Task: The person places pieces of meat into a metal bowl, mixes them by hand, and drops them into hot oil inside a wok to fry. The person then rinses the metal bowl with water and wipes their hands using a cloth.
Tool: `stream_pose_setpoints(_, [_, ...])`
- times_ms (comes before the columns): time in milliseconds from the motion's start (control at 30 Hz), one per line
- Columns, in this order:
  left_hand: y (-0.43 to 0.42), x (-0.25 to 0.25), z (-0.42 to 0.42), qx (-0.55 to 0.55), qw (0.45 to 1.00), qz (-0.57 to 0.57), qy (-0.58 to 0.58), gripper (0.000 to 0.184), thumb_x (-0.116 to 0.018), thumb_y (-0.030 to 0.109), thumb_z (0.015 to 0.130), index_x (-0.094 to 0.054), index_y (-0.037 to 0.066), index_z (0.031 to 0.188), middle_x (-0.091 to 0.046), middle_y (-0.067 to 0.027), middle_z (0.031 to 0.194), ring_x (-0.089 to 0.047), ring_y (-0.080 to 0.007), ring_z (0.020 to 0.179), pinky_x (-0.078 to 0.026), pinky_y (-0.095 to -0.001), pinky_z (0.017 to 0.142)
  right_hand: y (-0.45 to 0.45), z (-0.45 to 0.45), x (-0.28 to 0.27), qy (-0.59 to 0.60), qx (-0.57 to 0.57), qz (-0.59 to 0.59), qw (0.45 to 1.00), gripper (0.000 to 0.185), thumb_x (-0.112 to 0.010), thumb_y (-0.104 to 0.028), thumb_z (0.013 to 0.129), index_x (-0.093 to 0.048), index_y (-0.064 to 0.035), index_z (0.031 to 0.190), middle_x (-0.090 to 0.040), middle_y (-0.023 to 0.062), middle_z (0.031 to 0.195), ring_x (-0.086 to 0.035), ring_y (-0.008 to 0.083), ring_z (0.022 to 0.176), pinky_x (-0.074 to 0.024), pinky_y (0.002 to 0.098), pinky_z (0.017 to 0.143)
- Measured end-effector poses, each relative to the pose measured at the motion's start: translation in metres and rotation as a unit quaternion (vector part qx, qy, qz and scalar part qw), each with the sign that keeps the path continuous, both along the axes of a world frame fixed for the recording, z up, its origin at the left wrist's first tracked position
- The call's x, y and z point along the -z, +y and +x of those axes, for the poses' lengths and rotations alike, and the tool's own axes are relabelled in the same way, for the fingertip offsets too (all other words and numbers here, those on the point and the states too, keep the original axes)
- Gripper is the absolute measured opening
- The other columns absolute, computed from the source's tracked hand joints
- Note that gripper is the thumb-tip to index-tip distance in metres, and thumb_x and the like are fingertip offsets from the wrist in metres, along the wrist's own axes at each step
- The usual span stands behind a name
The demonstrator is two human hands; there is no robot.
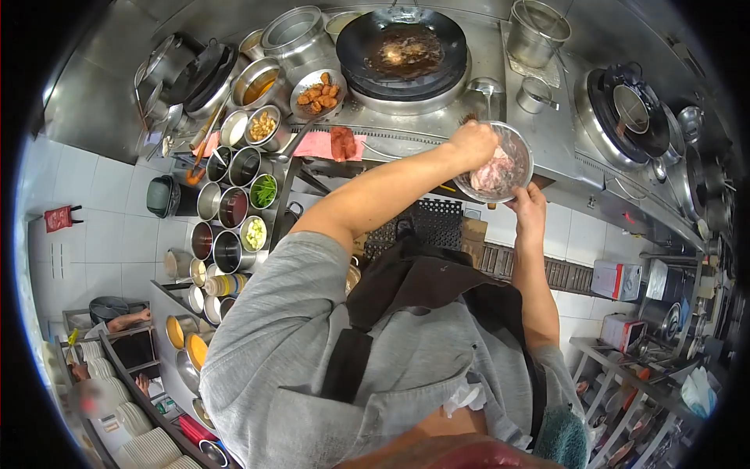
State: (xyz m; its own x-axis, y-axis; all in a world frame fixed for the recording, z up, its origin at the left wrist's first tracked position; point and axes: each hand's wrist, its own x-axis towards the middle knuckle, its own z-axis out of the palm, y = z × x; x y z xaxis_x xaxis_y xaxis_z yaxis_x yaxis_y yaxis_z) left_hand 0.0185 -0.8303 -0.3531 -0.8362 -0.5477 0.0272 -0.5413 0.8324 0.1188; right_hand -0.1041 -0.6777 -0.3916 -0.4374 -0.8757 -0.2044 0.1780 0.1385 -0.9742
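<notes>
A metal mixing bowl (526, 148) is held tilted in front of the stove, with pale pink raw meat (494, 173) inside it. My left hand (474, 145) reaches over the bowl's left side, its fingers curled down onto the meat; the fingertips are partly hidden. At the lower right rim, my right hand (529, 202) grips the bowl with its thumb near the edge. Beyond them, a black wok (359, 48) contains dark oil with light bits frying in the middle. Browned fried pieces (319, 95) lie in a round strainer to the wok's left.
Several metal pots of ingredients, including chopped greens (264, 191), stand on my left. A ladle (486, 86) rests right of the wok. Farther right is a second stove station with stacked woks (625, 117). Another person's forearm (129, 319) shows at lower left.
</notes>
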Motion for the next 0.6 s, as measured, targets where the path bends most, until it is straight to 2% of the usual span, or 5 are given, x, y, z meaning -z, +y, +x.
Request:
stream_pose_setpoints(100, [-0.017, -0.002, -0.008, -0.061, 0.998, 0.029, -0.006, 0.023, -0.062, 0.012, 0.074, -0.068, 0.011, 0.096, -0.067, -0.0157, 0.086, -0.066, -0.0295, 0.086, -0.052, -0.0388, 0.078, 0.001, 0.000, -0.002, 0.053, 0.018, 0.004, 0.998, 0.018, -0.052, -0.011, 0.081, -0.060, 0.0028, 0.090, -0.063, 0.0088, 0.083, -0.061, 0.0150, 0.075, -0.0515, 0.0296, 0.071])
stream_pose_setpoints(267, [-0.027, -0.062, 0.011, 0.035, 0.927, 0.270, 0.259, 0.032, -0.065, 0.007, 0.068, -0.068, 0.012, 0.099, -0.068, -0.0118, 0.092, -0.066, -0.0270, 0.087, -0.052, -0.0342, 0.077, -0.006, -0.016, 0.003, 0.082, 0.036, 0.006, 0.996, 0.013, -0.054, -0.011, 0.079, -0.059, 0.0010, 0.080, -0.061, 0.0063, 0.077, -0.058, 0.0134, 0.065, -0.0504, 0.0262, 0.063])
stream_pose_setpoints(333, [-0.028, -0.059, 0.009, 0.027, 0.948, 0.252, 0.191, 0.036, -0.061, 0.003, 0.069, -0.067, 0.012, 0.103, -0.068, -0.0124, 0.095, -0.065, -0.0259, 0.090, -0.051, -0.0332, 0.079, -0.008, -0.020, 0.000, 0.081, 0.028, 0.007, 0.996, 0.023, -0.055, -0.012, 0.078, -0.061, 0.0078, 0.088, -0.063, 0.0111, 0.083, -0.063, 0.0170, 0.073, -0.0554, 0.0304, 0.063])
stream_pose_setpoints(400, [-0.029, -0.052, 0.009, 0.000, 0.976, 0.211, 0.059, 0.044, -0.054, -0.004, 0.071, -0.064, 0.013, 0.110, -0.067, -0.0135, 0.102, -0.064, -0.0236, 0.095, -0.049, -0.0314, 0.083, -0.011, -0.013, -0.017, 0.054, 0.035, -0.011, 0.998, 0.012, -0.054, -0.010, 0.079, -0.058, 0.0009, 0.078, -0.060, 0.0052, 0.074, -0.059, 0.0121, 0.066, -0.0509, 0.0261, 0.061])
stream_pose_setpoints(600, [-0.050, -0.046, 0.024, 0.015, 0.948, 0.225, 0.223, 0.039, -0.062, 0.002, 0.070, -0.065, 0.013, 0.107, -0.066, -0.0163, 0.097, -0.063, -0.0315, 0.094, -0.050, -0.0373, 0.081, -0.035, -0.033, 0.025, 0.197, 0.023, -0.016, 0.980, 0.013, -0.055, -0.011, 0.079, -0.060, 0.0012, 0.079, -0.061, 0.0039, 0.072, -0.057, 0.0108, 0.064, -0.0496, 0.0255, 0.060])
